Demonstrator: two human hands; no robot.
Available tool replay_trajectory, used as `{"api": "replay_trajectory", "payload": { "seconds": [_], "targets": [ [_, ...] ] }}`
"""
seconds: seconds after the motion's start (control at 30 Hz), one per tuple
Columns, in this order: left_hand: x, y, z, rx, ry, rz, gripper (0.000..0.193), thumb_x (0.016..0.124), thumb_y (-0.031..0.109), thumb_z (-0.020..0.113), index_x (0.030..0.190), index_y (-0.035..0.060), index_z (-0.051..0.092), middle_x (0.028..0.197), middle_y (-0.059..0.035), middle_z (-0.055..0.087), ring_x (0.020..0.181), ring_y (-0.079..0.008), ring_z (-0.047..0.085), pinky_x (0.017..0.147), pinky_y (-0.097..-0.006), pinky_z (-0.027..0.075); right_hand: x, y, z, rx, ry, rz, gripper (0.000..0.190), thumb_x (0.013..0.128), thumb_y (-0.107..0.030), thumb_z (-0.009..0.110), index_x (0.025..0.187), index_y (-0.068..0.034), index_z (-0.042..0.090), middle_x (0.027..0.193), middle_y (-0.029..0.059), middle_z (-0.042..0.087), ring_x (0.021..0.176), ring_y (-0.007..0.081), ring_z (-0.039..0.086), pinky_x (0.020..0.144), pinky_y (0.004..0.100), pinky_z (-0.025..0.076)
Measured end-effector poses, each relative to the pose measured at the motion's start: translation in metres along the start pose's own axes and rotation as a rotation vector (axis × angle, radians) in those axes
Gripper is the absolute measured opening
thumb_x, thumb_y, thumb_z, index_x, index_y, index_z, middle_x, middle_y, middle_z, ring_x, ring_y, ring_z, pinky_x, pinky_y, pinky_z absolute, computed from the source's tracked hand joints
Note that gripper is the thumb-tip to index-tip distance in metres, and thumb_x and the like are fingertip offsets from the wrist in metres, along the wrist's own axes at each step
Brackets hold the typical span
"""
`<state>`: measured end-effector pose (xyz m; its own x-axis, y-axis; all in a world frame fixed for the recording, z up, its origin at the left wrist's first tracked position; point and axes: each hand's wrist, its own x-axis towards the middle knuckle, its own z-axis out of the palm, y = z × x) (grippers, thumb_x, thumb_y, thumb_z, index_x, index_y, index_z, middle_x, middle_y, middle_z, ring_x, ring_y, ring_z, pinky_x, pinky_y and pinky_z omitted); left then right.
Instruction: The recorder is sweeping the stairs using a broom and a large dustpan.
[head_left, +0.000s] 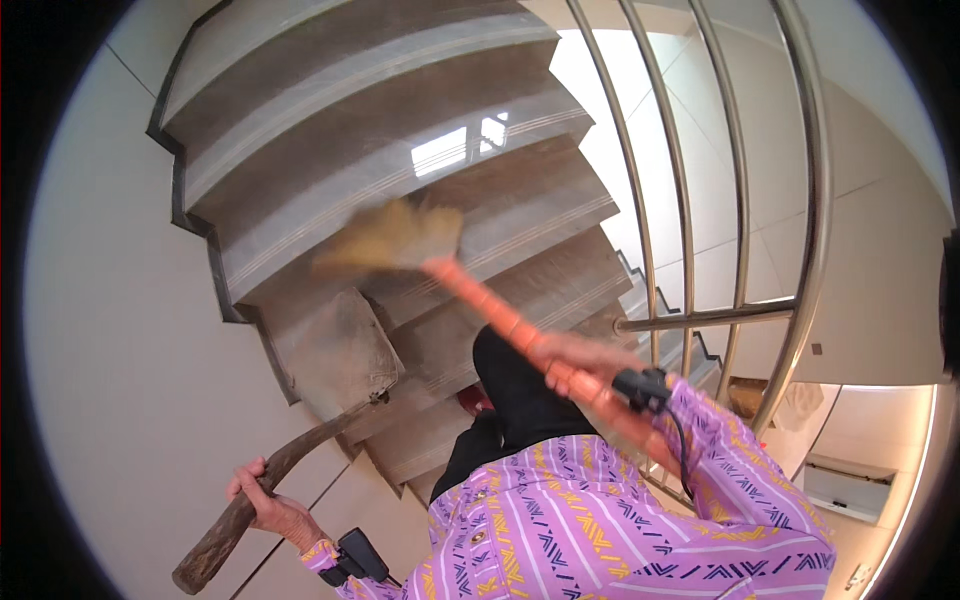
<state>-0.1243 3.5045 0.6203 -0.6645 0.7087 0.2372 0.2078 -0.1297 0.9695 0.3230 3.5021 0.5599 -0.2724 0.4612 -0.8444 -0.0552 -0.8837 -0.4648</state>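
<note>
My right hand grips the orange-wrapped handle of a broom. The broom's yellowish bristle head, blurred, is over the stair treads ahead of me. In my left hand is the rough wooden stick handle of a dustpan. The dusty, flat dustpan lies at the left side of the stairs, near the wall. The broom head is above and to the right of the pan, apart from it in the picture.
Grey stone steps with pale edge lines rise ahead. A metal railing with vertical bars runs along the right. A pale tiled wall with dark skirting bounds the left. My leg in black trousers stands on the steps.
</note>
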Motion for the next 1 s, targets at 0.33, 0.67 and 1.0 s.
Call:
{"api": "replay_trajectory", "payload": {
  "seconds": [0.33, 0.67, 1.0],
  "targets": [
    [-0.004, -0.004, -0.035, -0.15, 0.019, -0.005, 0.013, 0.092, 0.01, 0.051, 0.081, 0.0046, 0.048, 0.07, -0.0069, 0.052, 0.075, -0.0205, 0.053, 0.08, -0.0398, 0.044, -0.056, -0.028, -0.033, 0.07, 0.224, -0.442, 0.05, 0.077, -0.043, 0.07, 0.104, -0.007, 0.047, 0.074, 0.0021, 0.053, 0.057, 0.0079, 0.054, 0.05, 0.0213, 0.047],
    [-0.035, 0.054, -0.049, -0.042, 0.04, 0.018, 0.014, 0.091, 0.01, 0.049, 0.078, 0.0058, 0.046, 0.066, -0.0048, 0.049, 0.067, -0.0166, 0.048, 0.081, -0.0407, 0.042, 0.083, -0.076, -0.082, -0.02, 0.236, -0.316, 0.026, 0.078, -0.015, 0.062, 0.096, -0.007, 0.046, 0.065, 0.0023, 0.053, 0.05, 0.0127, 0.055, 0.045, 0.026, 0.049],
    [-0.059, 0.035, -0.047, 0.005, 0.171, -0.083, 0.009, 0.085, 0.004, 0.053, 0.078, 0.0055, 0.048, 0.066, -0.005, 0.052, 0.065, -0.0173, 0.052, 0.08, -0.0401, 0.045, 0.055, -0.073, -0.028, -0.182, 0.015, -0.241, 0.032, 0.079, -0.014, 0.057, 0.105, -0.006, 0.04, 0.063, 0.0057, 0.051, 0.044, 0.0135, 0.052, 0.039, 0.0257, 0.045]
  ]
}}
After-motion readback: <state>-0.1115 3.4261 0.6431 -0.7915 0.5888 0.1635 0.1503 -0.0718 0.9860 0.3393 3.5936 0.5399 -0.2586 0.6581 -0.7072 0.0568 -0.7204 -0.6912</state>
